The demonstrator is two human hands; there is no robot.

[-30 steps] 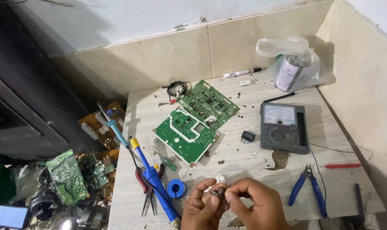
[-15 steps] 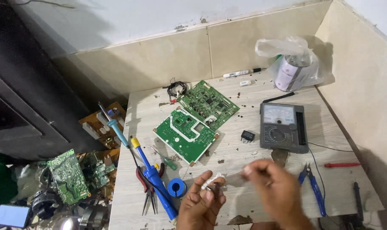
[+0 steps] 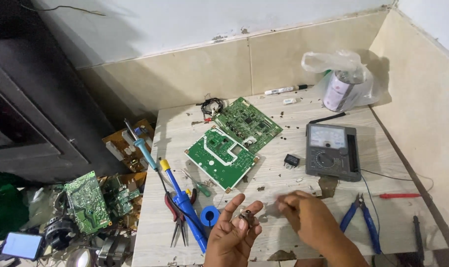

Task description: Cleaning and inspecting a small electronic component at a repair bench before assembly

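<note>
My left hand [image 3: 232, 235] is raised palm-up at the table's front edge and pinches a small dark component [image 3: 246, 215] between thumb and fingertips. To its right, my right hand [image 3: 308, 220] hovers blurred over the table with fingers loosely curled, and I see nothing in it. Two green circuit boards [image 3: 223, 156] [image 3: 247, 124] lie side by side in the middle of the wooden table [image 3: 293, 198]. A blue soldering tool [image 3: 185, 207] and a blue solder spool [image 3: 209, 215] lie just left of my left hand.
A grey analog multimeter [image 3: 332, 151] sits at the right with a red probe [image 3: 399, 196] and blue-handled pliers [image 3: 363, 221] near it. Red-handled pliers [image 3: 176, 222], a small black part [image 3: 291, 160], a bagged can [image 3: 342, 84] and floor clutter with more boards [image 3: 86, 200] surround the work area.
My hands were together on a small pale piece; they have since parted. The right hand moved right and away, while the left stays raised with the small component.
</note>
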